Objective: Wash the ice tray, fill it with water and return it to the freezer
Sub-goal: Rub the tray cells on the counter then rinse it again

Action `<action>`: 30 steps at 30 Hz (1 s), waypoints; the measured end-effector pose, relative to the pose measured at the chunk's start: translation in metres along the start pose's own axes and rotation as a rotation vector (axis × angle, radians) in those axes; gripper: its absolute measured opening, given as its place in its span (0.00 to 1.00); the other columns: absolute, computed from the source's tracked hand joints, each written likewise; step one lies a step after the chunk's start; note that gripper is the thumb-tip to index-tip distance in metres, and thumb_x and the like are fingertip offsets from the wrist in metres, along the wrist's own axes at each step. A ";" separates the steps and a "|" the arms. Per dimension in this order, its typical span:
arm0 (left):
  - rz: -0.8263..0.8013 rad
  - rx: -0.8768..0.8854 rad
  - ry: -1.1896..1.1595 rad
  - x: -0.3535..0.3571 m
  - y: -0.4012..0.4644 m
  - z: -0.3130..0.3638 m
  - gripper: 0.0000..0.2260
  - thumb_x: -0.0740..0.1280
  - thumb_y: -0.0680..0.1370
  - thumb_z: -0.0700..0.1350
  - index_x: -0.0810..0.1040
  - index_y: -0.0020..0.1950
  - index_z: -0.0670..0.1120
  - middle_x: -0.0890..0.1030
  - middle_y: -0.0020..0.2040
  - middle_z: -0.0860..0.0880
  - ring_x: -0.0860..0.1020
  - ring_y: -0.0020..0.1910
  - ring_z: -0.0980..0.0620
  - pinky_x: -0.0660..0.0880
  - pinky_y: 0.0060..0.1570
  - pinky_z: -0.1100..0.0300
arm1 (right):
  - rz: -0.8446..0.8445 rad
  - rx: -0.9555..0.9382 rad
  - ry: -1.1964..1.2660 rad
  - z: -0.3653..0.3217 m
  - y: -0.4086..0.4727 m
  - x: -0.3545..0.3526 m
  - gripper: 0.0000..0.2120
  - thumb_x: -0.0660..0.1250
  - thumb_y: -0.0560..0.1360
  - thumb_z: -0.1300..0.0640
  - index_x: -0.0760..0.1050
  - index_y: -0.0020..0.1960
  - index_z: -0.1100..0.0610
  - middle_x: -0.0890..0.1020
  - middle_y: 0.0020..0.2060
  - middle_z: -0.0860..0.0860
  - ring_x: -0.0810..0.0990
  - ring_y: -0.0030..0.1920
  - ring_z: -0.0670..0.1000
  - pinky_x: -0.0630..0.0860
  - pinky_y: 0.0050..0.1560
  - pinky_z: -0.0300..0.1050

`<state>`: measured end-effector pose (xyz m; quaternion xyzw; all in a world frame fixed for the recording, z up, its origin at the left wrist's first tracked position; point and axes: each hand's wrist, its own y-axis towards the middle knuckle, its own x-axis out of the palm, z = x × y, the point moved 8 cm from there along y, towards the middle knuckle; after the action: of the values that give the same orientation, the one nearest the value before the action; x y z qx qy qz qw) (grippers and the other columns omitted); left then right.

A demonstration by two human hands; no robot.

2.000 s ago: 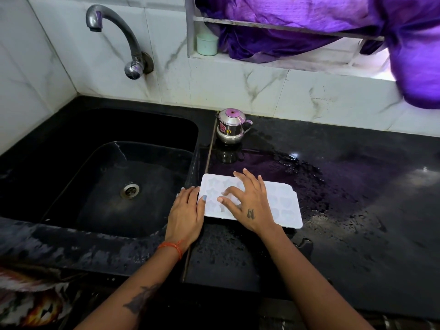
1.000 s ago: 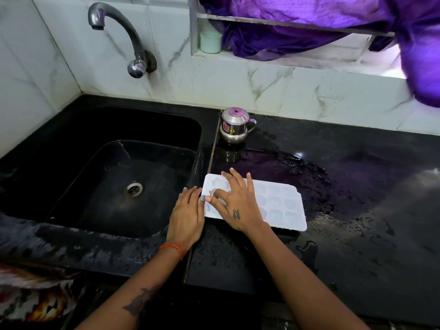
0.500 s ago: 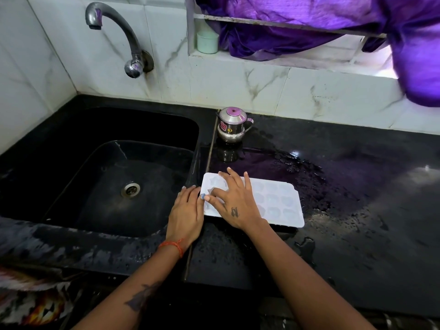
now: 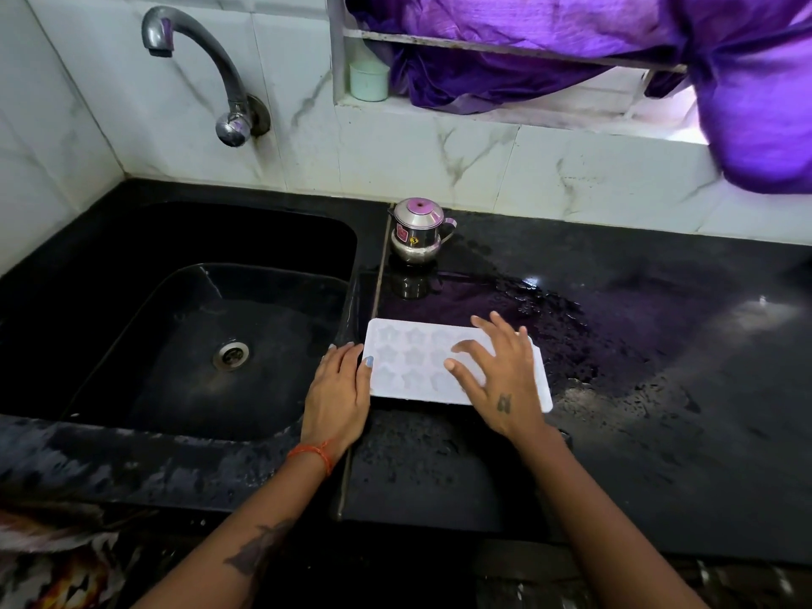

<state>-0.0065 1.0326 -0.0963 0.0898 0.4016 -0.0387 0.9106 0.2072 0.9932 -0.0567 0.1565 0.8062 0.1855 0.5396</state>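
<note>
Tray (image 4: 408,367): white, flat on the wet black counter (image 4: 659,389), just right of the sink (image 4: 175,301), long side toward the person. Star-shaped cells visible in its left half; whether they hold water cannot be told. Right half of the tray is mostly hidden under the right hand.

Left hand (image 4: 338,393): lies palm down on the strip between sink and tray, fingers straight and close together, thumb tip touching the tray's left edge. Orange thread on the wrist.

Right hand (image 4: 501,380): spread over the tray's right half, fingers apart and lightly bent, tips on or just above the cells; contact cannot be told for certain. It grips nothing. Small tattoo on the back of the hand.

Sink: black basin, steel drain (image 4: 230,354) at the bottom, wet sheen on the floor, no standing water that shows. Tap (image 4: 206,68) on the tiled wall above it, not running.

Steel pot (image 4: 417,232): small, with a pink-topped lid and a spout, upright on the counter behind the tray, apart from it. Lid on; contents hidden.

Pale green cup (image 4: 368,83): on the window ledge, beside the purple cloth (image 4: 571,46) draped over the window bars. Contents not visible.

Water beads and a puddle spread over the counter right of the tray.
</note>
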 end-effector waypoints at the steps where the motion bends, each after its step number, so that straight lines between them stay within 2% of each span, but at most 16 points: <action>1: -0.001 0.002 0.000 0.000 0.000 0.000 0.22 0.49 0.81 0.53 0.70 0.69 0.43 0.70 0.70 0.45 0.62 0.73 0.47 0.56 0.73 0.56 | 0.013 0.029 -0.014 0.010 -0.005 -0.008 0.26 0.50 0.77 0.35 0.80 0.49 0.52 0.75 0.64 0.55 0.64 0.72 0.57 0.51 0.72 0.62; 4: 0.000 0.012 0.009 0.001 0.000 0.001 0.19 0.53 0.82 0.49 0.69 0.69 0.43 0.70 0.70 0.45 0.61 0.73 0.46 0.56 0.73 0.55 | 0.061 0.134 -0.027 0.037 -0.024 -0.027 0.22 0.54 0.77 0.38 0.79 0.50 0.52 0.74 0.65 0.54 0.63 0.72 0.56 0.50 0.73 0.60; 7: 0.006 0.010 0.011 0.000 0.000 0.001 0.20 0.52 0.82 0.50 0.69 0.69 0.43 0.69 0.71 0.44 0.61 0.73 0.45 0.55 0.73 0.54 | 0.122 0.204 -0.042 0.053 -0.046 -0.038 0.20 0.56 0.76 0.40 0.79 0.49 0.53 0.73 0.65 0.56 0.63 0.72 0.57 0.52 0.72 0.62; 13: -0.008 0.003 0.011 0.000 -0.002 0.002 0.20 0.52 0.82 0.50 0.69 0.70 0.43 0.69 0.71 0.44 0.60 0.74 0.46 0.55 0.73 0.55 | 0.124 0.201 -0.076 0.055 -0.061 -0.035 0.18 0.58 0.76 0.42 0.78 0.47 0.54 0.73 0.65 0.57 0.67 0.69 0.58 0.55 0.72 0.63; 21: -0.010 -0.009 0.005 0.000 -0.003 0.001 0.20 0.53 0.82 0.50 0.68 0.70 0.43 0.69 0.71 0.44 0.61 0.74 0.46 0.56 0.73 0.54 | 0.092 0.200 -0.150 0.054 -0.061 -0.031 0.22 0.56 0.76 0.40 0.82 0.46 0.54 0.74 0.64 0.59 0.68 0.68 0.60 0.57 0.70 0.65; 26: -0.008 -0.005 0.003 0.000 -0.003 0.000 0.20 0.53 0.82 0.50 0.69 0.70 0.42 0.69 0.71 0.44 0.61 0.73 0.45 0.57 0.73 0.52 | 0.125 0.175 -0.159 0.052 -0.062 -0.034 0.21 0.58 0.75 0.40 0.82 0.45 0.54 0.75 0.63 0.59 0.69 0.67 0.61 0.59 0.69 0.66; 30: -0.012 -0.010 0.009 0.000 -0.003 0.001 0.20 0.53 0.82 0.50 0.68 0.70 0.42 0.69 0.71 0.44 0.61 0.74 0.45 0.57 0.73 0.52 | 0.148 0.180 -0.208 0.051 -0.063 -0.037 0.26 0.55 0.76 0.36 0.82 0.41 0.54 0.75 0.63 0.60 0.70 0.66 0.61 0.59 0.68 0.66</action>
<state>-0.0064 1.0296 -0.0963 0.0829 0.4062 -0.0415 0.9091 0.2653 0.9273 -0.0742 0.2814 0.7456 0.1346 0.5889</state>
